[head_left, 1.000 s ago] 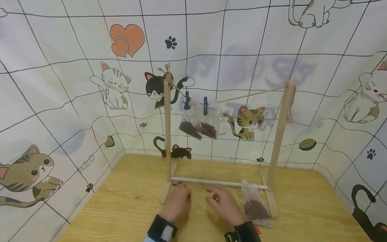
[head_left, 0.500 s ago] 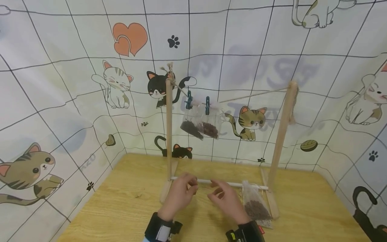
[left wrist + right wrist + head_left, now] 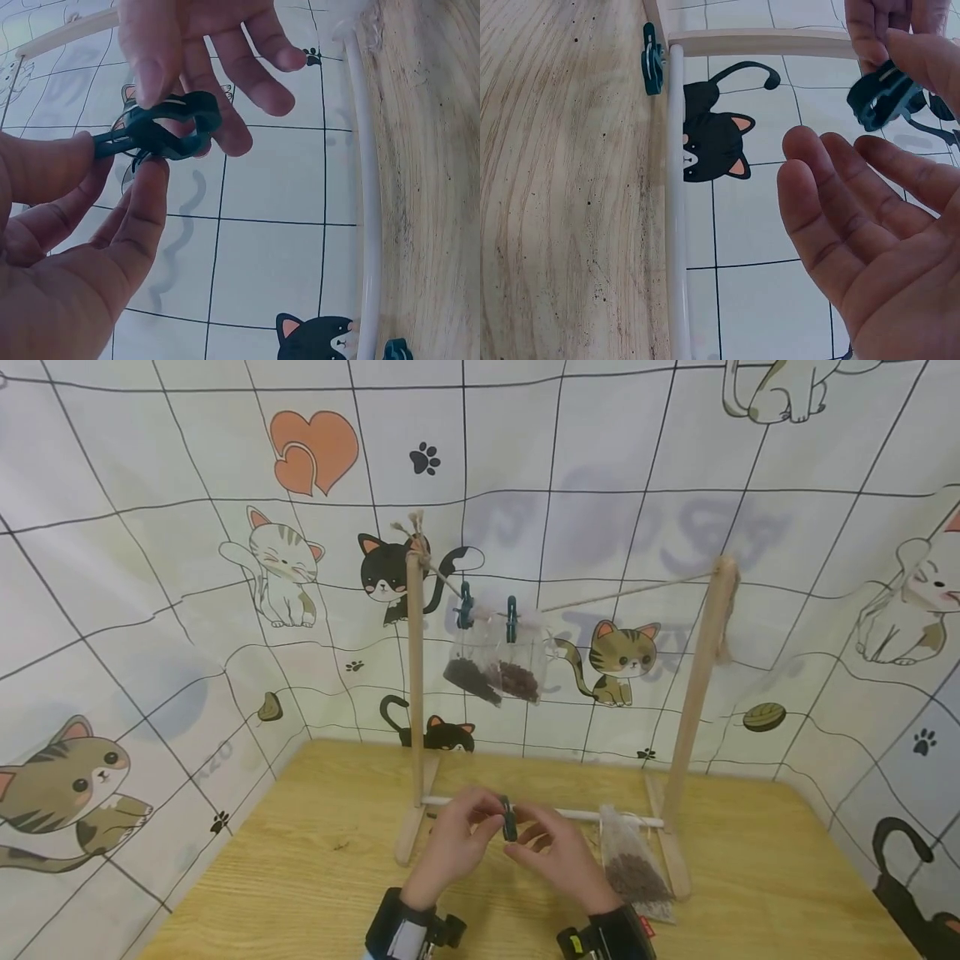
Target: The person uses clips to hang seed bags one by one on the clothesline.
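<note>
On the tabletop (image 3: 262,877) stands a wooden frame (image 3: 701,677); only the head view plainly shows two bags (image 3: 517,672) hanging from its cord (image 3: 626,594). Right grip (image 3: 558,856): fingers apart, thumb at the green clip (image 3: 510,822), contact unclear. Left grip (image 3: 450,847) pinches that clip. Second clip (image 3: 653,64), distinct in wrist views only, lies near the frame's base.
</note>
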